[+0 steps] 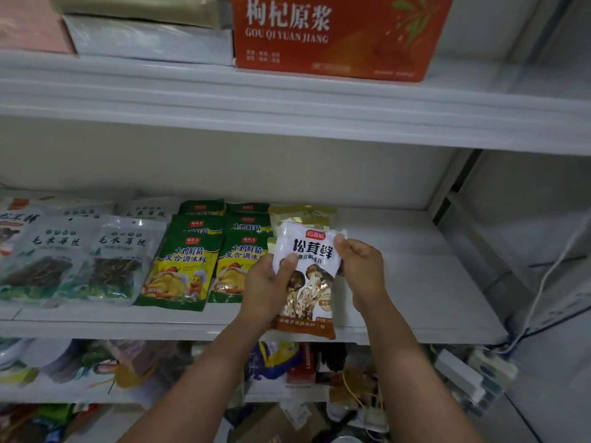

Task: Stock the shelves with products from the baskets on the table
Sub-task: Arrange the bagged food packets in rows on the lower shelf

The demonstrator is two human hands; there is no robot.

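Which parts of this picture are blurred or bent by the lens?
Head view: the mushroom packet, held in the left hand and right hand, is sharp; the clear bags at the left edge are smeared; the shelf edge bows from the wide lens; the lower shelf is dim and soft.

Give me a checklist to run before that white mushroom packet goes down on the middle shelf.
1. Grip: left hand and right hand both hold the white mushroom packet by its sides. Ok.
2. Orientation: label faces up and reads upright. Ok.
3. Landing spot: bare middle shelf lies to the right of the packet. Ok.
4. Matching stock: gold packets lie just behind it; whether they are the same product, cannot tell.
5. Neighbours: green seasoning packets sit close to the left hand and may get nudged. Cannot tell.
6. Packet condition: top edge looks crumpled; whether the seal is sound, cannot tell.
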